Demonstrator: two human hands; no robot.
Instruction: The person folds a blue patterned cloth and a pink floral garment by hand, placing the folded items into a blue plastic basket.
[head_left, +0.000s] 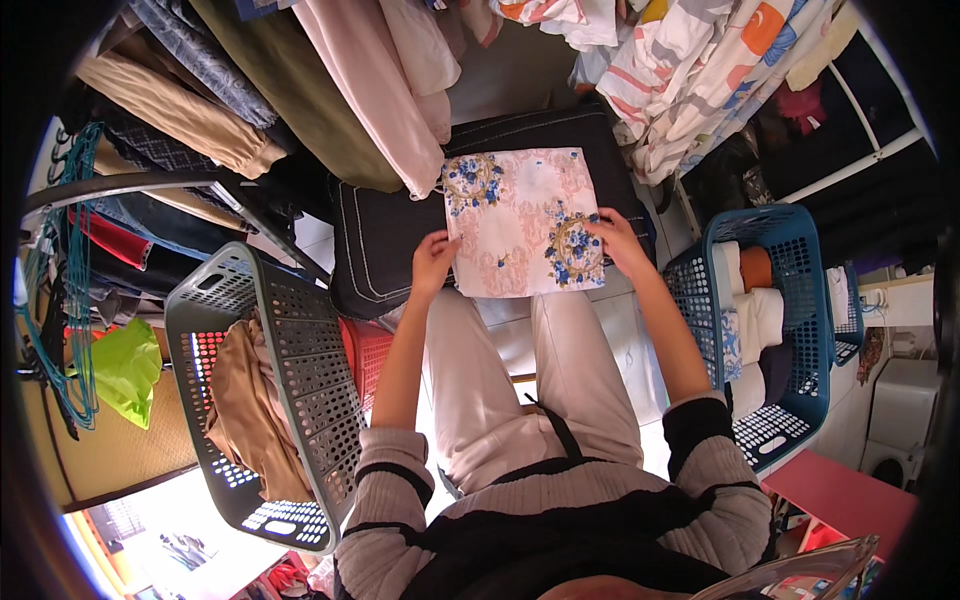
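Observation:
A square of pale pink fabric (517, 217) with blue flowers, gold wreaths and a pink scroll print lies flat over the front of a black padded surface with white stitching (390, 255), just beyond my knees. My left hand (435, 262) pinches its left edge low down. At the right edge, my right hand (621, 241) has its fingertips on the fabric beside a flower wreath, the thumb on top. The underside of the fabric and any fingers beneath it are hidden.
On the left, a grey perforated laundry basket (315, 375) holds crumpled brown cloth (251, 412). A blue basket (810, 330) on the right contains several rolled or folded cloths (757, 319). Garments hang ahead (300, 97), with patterned cloths (675, 82) at right. Teal hangers (82, 262) hang far left.

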